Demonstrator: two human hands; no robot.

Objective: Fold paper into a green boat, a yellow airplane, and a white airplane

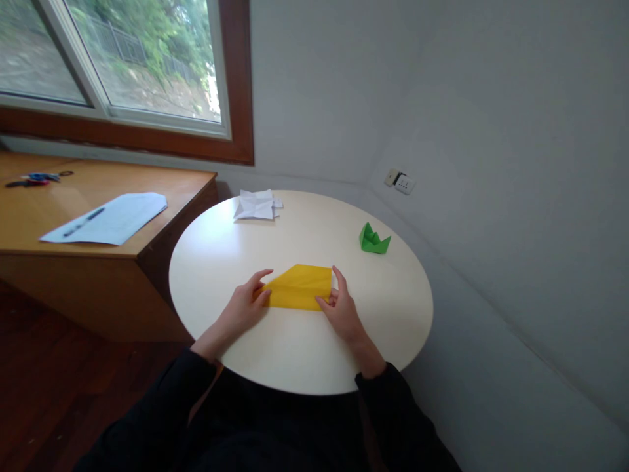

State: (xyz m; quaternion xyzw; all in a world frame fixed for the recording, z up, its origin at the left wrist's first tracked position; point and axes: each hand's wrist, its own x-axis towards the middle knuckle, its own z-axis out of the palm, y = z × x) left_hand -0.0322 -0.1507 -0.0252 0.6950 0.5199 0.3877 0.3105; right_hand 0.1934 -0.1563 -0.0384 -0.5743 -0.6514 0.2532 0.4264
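A part-folded yellow paper (302, 288), held at both ends

The yellow paper lies on the round table (314, 229), on the side near the person, midway between the left hand (244, 305) and the right hand (346, 316); some folding looks done, since its far left edge runs at a slant, a crease line crosses it lengthwise and a straight band lies along the near side; the far right corner is square, with no matching slant, so the shape seems only partly made; how many folds are left cannot be told from this view

The left hand is closed in a pinch on the narrow left end, thumb on top, index finger reaching out past the slanted edge; its other fingers are mostly hidden; the right hand has the right end in a looser hold, thumb pressed near the bottom corner, index finger raised along the short edge, the remaining fingers curled in beside it; thumb and index stand well apart there, though the thumb bears on the yellow paper

Farther back on the table, a folded green paper (374, 242) stands to the right, and a creased white paper (255, 204) lies to the left; both are out of the hands
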